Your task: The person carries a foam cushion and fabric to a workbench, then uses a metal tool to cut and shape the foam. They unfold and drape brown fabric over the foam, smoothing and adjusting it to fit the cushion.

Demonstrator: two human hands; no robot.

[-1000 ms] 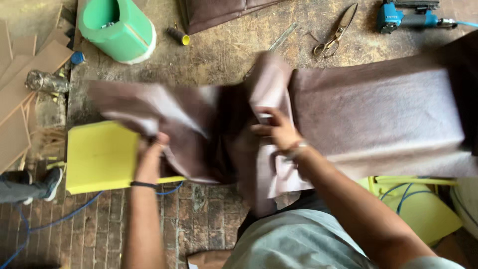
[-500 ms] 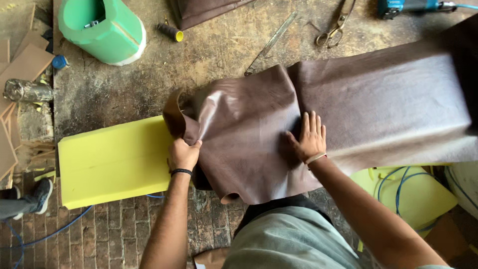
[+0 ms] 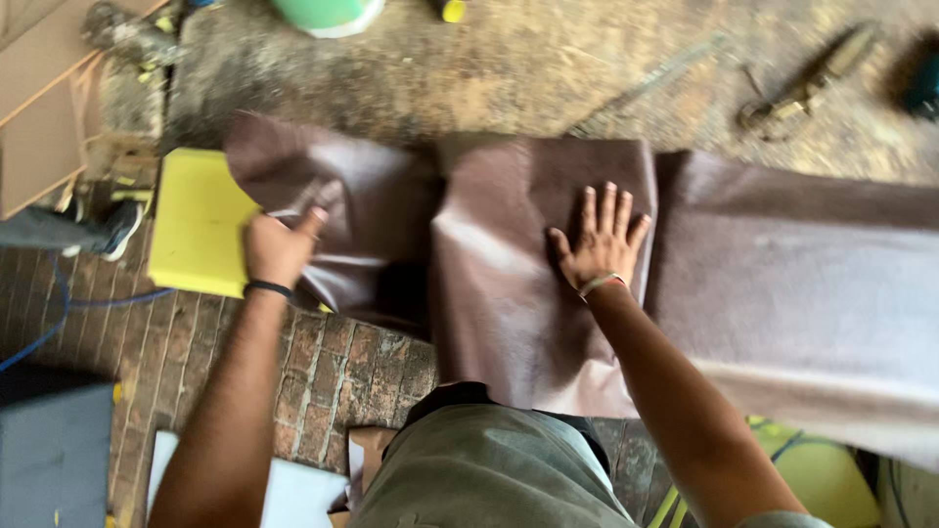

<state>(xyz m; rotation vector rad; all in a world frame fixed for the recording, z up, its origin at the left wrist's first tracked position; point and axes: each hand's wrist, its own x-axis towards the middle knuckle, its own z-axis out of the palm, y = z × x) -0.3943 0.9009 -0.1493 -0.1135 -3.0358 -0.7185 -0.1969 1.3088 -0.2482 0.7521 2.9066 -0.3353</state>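
A long sheet of brown leather-like material (image 3: 782, 264) lies across the rough floor, folded and creased in the middle. My right hand (image 3: 599, 240) rests flat on a raised fold of it, fingers spread. My left hand (image 3: 279, 246) pinches the sheet's left part, pulling it over a yellow foam slab (image 3: 196, 220) that sticks out from under the sheet at the left. A dark band sits on my left wrist, a light one on my right.
A green bucket (image 3: 328, 12) and a small yellow object (image 3: 452, 10) sit at the top edge. Scissors (image 3: 802, 93) and a blue power tool (image 3: 924, 83) lie at the upper right. Another person's shoe (image 3: 117, 225) and boards (image 3: 44, 108) are at the left. Brick paving lies in front.
The sheet has been spread further left, over more of the yellow foam. My right hand moved onto the middle fold. The camera shifted so the bucket sits at the top edge.
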